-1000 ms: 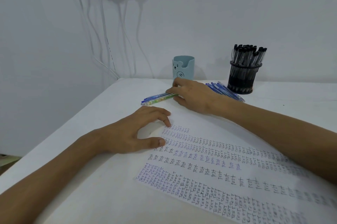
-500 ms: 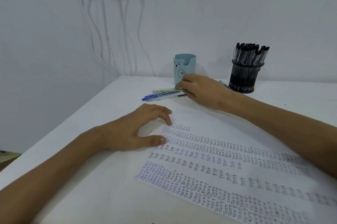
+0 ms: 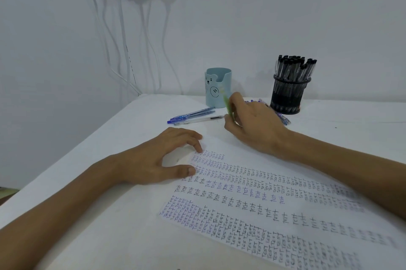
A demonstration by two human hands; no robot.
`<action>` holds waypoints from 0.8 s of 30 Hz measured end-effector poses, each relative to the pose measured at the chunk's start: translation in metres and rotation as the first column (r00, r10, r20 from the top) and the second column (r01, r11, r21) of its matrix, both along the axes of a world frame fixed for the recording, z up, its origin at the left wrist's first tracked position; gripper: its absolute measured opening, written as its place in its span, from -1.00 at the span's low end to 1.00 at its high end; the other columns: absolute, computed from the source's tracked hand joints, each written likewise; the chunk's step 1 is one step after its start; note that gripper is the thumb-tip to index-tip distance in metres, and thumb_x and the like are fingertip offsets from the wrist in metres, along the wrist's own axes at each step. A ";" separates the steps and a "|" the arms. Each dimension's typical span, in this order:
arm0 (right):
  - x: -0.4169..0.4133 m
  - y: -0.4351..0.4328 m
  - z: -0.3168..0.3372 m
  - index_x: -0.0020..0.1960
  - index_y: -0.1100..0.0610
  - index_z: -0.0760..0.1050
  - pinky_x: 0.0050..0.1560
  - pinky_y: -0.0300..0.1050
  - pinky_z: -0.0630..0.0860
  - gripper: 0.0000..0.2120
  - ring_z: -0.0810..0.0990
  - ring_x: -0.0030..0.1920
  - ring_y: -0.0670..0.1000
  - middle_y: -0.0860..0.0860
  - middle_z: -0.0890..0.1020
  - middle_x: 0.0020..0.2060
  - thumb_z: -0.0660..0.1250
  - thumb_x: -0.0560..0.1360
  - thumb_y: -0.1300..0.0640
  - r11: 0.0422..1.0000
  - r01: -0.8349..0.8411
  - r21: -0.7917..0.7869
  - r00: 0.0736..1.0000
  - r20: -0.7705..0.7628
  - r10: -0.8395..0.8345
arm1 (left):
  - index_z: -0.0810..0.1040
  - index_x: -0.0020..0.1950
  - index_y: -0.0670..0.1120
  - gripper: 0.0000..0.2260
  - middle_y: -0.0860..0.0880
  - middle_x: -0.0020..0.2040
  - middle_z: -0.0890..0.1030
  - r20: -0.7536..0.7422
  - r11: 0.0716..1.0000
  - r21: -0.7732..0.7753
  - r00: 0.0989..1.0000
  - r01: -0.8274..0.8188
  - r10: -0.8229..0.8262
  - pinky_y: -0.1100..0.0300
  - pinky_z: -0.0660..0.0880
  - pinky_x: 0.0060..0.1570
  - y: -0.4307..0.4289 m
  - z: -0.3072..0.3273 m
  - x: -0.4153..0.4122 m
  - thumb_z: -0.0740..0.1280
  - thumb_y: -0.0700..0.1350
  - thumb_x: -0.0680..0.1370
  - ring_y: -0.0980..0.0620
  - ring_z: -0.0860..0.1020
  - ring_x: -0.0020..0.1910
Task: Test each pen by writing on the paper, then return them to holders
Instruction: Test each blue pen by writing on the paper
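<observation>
While the right hand (image 3: 252,124) is pinching the green pen (image 3: 226,104) between thumb and fingers, the pen is standing nearly upright (and blurred) just in front of the blue holder (image 3: 218,87), at the hand's eleven o'clock. The left hand (image 3: 158,157) is lying open, its spread fingertips and thumb pressing the paper (image 3: 274,214) to the desk (image 3: 109,236).

The likeliest slip, I judge, is the pen's tip catching the holder's rim and tipping that light cup. The wrist is also crowding the blue pens (image 3: 283,118) at its three o'clock and could sweep them away. The loose pens (image 3: 193,117) at nine o'clock are lying free to roll.

Counting: two hands, two holders, one sheet, one green pen, and three loose pens at nine o'clock. The blue pens behind the wrist are mostly hidden. The black mesh holder (image 3: 287,96), at one o'clock, is too crowded to count.
</observation>
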State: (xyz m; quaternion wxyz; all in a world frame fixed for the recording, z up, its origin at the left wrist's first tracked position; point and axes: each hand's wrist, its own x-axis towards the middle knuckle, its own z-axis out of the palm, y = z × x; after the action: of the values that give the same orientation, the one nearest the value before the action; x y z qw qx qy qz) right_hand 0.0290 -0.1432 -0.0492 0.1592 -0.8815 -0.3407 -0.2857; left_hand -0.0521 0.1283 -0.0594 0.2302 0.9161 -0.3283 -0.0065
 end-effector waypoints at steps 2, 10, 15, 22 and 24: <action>-0.009 0.001 0.000 -0.05 0.13 0.26 -0.36 0.07 0.45 -0.85 0.38 -0.46 -0.03 0.03 0.47 -0.45 0.21 0.63 0.11 0.974 -0.056 0.222 0.970 -0.219 0.106 | 0.48 0.38 0.20 -0.64 0.28 0.51 0.34 -0.003 1.000 -0.001 1.000 -0.003 0.003 0.31 0.19 0.50 0.000 0.000 0.000 0.39 0.16 0.60 0.16 0.22 0.58; -0.035 0.003 0.000 -0.04 0.36 0.52 -0.44 -0.21 0.44 -0.83 0.51 -0.46 0.01 0.16 0.66 -0.35 0.31 0.60 0.23 0.828 0.056 0.557 0.574 -0.697 0.430 | 0.47 0.37 0.24 -0.62 0.34 0.51 0.32 -0.004 1.000 0.003 1.000 -0.017 0.017 0.40 0.17 0.45 -0.002 0.000 0.002 0.39 0.22 0.57 0.22 0.20 0.57; -0.035 -0.001 -0.002 -0.09 0.36 0.54 -0.42 -0.22 0.41 -0.87 0.47 -0.49 -0.07 0.16 0.66 -0.38 0.34 0.56 0.28 0.863 -0.014 0.506 0.567 -0.707 0.423 | 0.48 0.39 0.19 -0.62 0.29 0.52 0.33 0.002 1.000 0.008 1.000 -0.006 0.006 0.45 0.14 0.44 -0.002 0.000 0.000 0.40 0.16 0.59 0.20 0.21 0.57; -0.035 -0.004 -0.006 -0.18 0.36 0.55 -0.32 -0.30 0.45 -0.85 0.51 -0.43 -0.06 0.14 0.63 -0.43 0.37 0.52 0.29 0.871 -0.041 0.490 0.631 -0.663 0.402 | 0.48 0.38 0.20 -0.62 0.30 0.51 0.33 0.013 1.000 0.008 1.000 0.006 -0.006 0.40 0.17 0.47 0.001 -0.003 0.004 0.41 0.17 0.59 0.18 0.22 0.58; -0.033 -0.004 -0.007 -0.18 0.35 0.55 -0.21 -0.17 0.53 -0.86 0.55 -0.38 -0.02 0.13 0.64 -0.42 0.37 0.52 0.29 0.882 -0.061 0.467 0.636 -0.663 0.395 | 0.48 0.37 0.23 -0.62 0.31 0.50 0.34 0.027 1.000 0.000 1.000 0.008 -0.008 0.43 0.18 0.44 0.002 -0.005 0.006 0.40 0.20 0.57 0.19 0.24 0.56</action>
State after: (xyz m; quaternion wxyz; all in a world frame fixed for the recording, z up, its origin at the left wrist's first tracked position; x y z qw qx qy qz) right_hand -0.0043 -0.1473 -0.0558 0.4969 -0.8156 -0.2909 0.0573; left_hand -0.0458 0.1300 -0.0645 0.2259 0.9148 -0.3349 0.0052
